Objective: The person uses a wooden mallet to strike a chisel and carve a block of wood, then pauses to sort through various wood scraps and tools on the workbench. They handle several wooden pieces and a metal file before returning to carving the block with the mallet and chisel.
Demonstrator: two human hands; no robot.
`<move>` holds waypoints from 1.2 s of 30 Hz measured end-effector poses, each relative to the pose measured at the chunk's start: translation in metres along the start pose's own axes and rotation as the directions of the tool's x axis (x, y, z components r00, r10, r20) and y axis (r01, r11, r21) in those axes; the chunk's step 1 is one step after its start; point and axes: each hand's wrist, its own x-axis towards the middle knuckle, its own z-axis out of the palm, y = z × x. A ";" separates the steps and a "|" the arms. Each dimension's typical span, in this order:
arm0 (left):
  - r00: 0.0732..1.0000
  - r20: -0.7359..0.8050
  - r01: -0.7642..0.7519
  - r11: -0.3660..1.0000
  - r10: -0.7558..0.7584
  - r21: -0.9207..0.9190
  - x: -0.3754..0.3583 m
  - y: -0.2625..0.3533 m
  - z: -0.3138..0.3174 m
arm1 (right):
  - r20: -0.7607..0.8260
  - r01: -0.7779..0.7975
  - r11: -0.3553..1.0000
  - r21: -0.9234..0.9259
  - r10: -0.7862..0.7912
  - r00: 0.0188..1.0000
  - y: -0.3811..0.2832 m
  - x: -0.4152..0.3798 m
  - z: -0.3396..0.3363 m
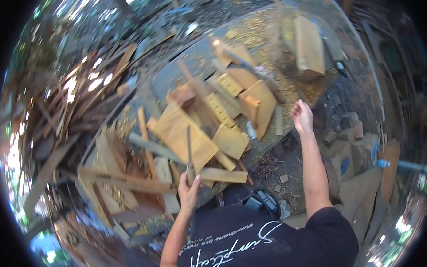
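My left hand (pixel 189 193) is closed around the handle of a slim, dark-bladed hand tool (pixel 189 144), held upright at the near edge of the work table. Blur hides whether it is a chisel or a file. Its blade passes in front of a wide yellowish board (pixel 183 132). My right hand (pixel 302 118) hovers at the table's right side near wood shavings (pixel 283 84), its fingers curled together and no object visible in them. Between my hands lie two narrow wood pieces with dark slots, a farther one (pixel 229 85) and a nearer one (pixel 220 110), and a smaller square board (pixel 231 141).
A thick wood block (pixel 309 45) stands at the far right of the table. A wooden frame (pixel 127 181) sits at the near left. Scrap wood (pixel 78 93) is heaped beyond the left edge. Offcuts and cardboard (pixel 358 167) lie on the right.
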 end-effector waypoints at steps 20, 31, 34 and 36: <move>0.933 0.259 -0.323 0.901 0.251 0.288 -0.012 -0.052 -0.016 | 0.134 -0.371 0.839 -0.399 0.453 0.881 0.168 -0.220 0.167; 0.981 -0.072 0.165 0.969 -0.180 -0.183 0.049 -0.087 -0.007 | 0.154 0.051 0.526 -0.849 0.152 0.976 0.169 -0.158 0.187; 0.969 -0.018 0.231 0.934 -0.245 -0.271 0.047 -0.077 -0.013 | 0.199 -0.007 0.582 -0.813 0.289 0.937 0.190 -0.149 0.185; 0.964 0.014 0.258 0.918 -0.266 -0.300 0.047 -0.074 -0.016 | 0.208 0.015 0.581 -0.814 0.268 0.941 0.185 -0.162 0.194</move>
